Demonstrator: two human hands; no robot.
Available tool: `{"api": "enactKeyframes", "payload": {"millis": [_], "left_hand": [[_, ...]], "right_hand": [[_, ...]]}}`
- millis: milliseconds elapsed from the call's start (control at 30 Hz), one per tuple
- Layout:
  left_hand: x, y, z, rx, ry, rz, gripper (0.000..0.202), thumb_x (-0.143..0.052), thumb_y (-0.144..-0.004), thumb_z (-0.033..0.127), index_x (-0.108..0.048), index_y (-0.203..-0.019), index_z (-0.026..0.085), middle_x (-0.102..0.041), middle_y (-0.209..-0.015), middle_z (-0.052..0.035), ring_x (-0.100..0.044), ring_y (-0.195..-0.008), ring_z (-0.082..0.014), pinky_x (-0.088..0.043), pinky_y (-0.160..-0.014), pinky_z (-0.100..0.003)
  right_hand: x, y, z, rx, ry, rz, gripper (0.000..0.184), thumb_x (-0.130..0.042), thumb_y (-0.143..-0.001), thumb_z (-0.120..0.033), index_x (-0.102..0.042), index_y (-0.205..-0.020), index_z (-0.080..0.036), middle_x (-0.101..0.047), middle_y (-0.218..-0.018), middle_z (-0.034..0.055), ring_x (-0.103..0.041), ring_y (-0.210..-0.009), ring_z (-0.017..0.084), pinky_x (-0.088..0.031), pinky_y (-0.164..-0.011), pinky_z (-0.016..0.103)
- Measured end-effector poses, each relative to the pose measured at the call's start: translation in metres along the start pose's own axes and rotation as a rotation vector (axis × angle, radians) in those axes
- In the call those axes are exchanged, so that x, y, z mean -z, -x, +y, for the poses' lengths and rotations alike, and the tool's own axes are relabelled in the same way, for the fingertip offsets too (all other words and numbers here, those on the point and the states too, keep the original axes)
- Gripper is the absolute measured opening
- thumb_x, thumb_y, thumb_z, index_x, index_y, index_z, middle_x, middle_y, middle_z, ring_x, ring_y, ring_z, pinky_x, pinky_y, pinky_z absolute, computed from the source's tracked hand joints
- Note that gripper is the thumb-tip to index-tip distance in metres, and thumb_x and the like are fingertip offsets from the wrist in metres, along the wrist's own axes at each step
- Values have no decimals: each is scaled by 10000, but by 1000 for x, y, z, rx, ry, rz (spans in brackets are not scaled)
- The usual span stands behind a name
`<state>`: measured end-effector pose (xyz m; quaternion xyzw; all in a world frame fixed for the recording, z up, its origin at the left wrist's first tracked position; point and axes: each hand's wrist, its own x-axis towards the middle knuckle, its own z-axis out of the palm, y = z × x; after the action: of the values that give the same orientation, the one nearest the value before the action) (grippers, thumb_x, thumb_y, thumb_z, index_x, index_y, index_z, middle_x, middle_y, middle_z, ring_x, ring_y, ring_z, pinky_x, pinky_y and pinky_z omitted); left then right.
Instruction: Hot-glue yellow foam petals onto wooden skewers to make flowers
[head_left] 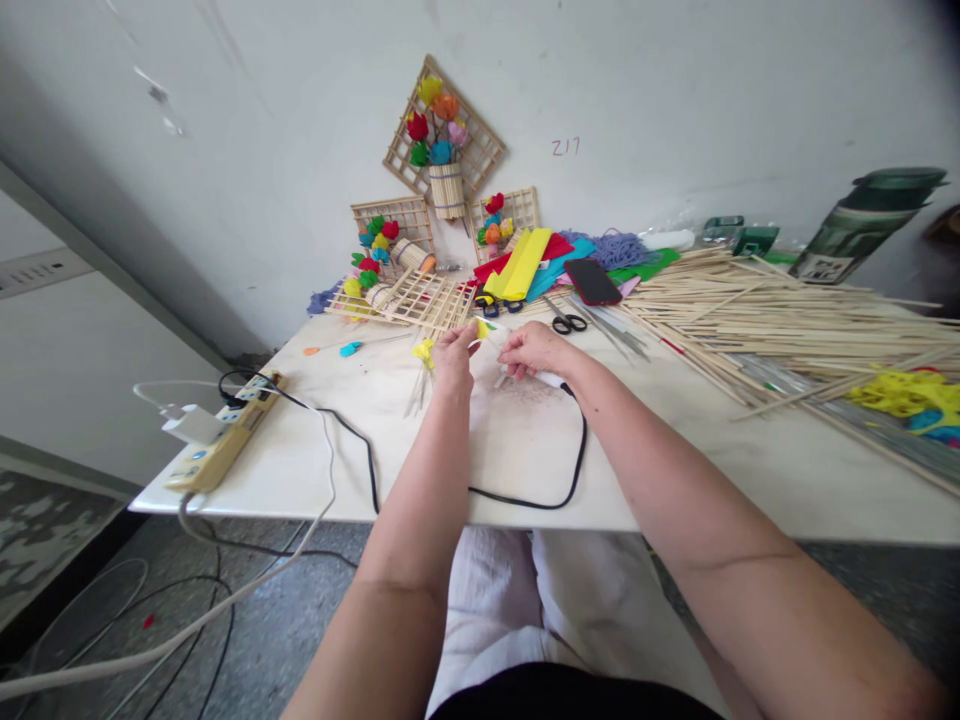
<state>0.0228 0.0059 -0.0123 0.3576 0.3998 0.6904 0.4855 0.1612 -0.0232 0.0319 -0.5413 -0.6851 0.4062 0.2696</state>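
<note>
Left of black scissors (569,324): left hand (454,352) pinches yellow bit (482,328), right hand (534,350) grips white tool (551,379), likely to keep both steady. Cord (580,452) loose nearer body than scissors, maybe for slack.

Yellow piece (482,328), white tool (551,379)

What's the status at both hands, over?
Left hand: pinching small yellow piece. Right hand: gripping white tool. Black cord crosses tabletop between forearms.
</note>
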Motion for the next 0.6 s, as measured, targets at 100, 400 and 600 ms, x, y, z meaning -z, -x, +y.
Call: {"api": "enactKeyframes", "payload": {"millis": [100,400,600], "left_hand": [[0,0,0,14,-6,-32,329,-735,-585,443,-621,-722,167,-654,-773,-35,-630,-843,-169,-477,-778,-309],[2,-4,-4,10,20,-78,359,-705,-607,486,-630,-758,169,-680,-847,-63,-634,-897,-181,-481,-775,-307],[2,-3,-3,-38,-4,-69,266,-717,-597,399,-630,-705,172,-683,-785,-39,-630,-871,-159,-463,-813,-299]], "right_hand": [[0,-1,2,27,-7,10,153,-571,-758,-87,-607,-616,-131,-619,-501,-4,-582,-446,95,-375,-401,161],[1,0,3,55,-16,-3,134,-577,-752,-92,-614,-627,-124,-618,-504,0,-582,-454,88,-371,-404,152],[0,-4,8,67,3,-32,144,-579,-728,-85,-618,-597,-131,-624,-502,-4,-580,-450,95,-372,-401,157]]}}
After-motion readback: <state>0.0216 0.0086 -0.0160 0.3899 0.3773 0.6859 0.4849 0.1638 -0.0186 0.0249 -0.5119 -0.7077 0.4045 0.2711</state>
